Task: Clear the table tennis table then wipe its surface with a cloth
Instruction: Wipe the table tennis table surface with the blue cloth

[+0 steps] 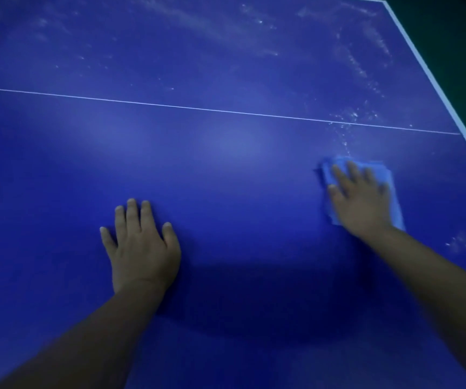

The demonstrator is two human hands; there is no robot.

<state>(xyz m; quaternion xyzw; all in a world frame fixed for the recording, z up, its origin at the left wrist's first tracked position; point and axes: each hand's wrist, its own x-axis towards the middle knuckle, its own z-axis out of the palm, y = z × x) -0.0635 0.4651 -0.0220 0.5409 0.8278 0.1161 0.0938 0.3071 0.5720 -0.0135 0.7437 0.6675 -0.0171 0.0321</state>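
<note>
On the blue table (226, 169), left hand (142, 248) lies flat; right hand (358, 197) presses cloth (394, 203) flat-fingered

Two bare forearms are showing from the lower corners, with no sleeves, watch, rings or gloves being worn on the left hand (142, 248) or the right hand (362, 200), whose nails are looking short.
</note>
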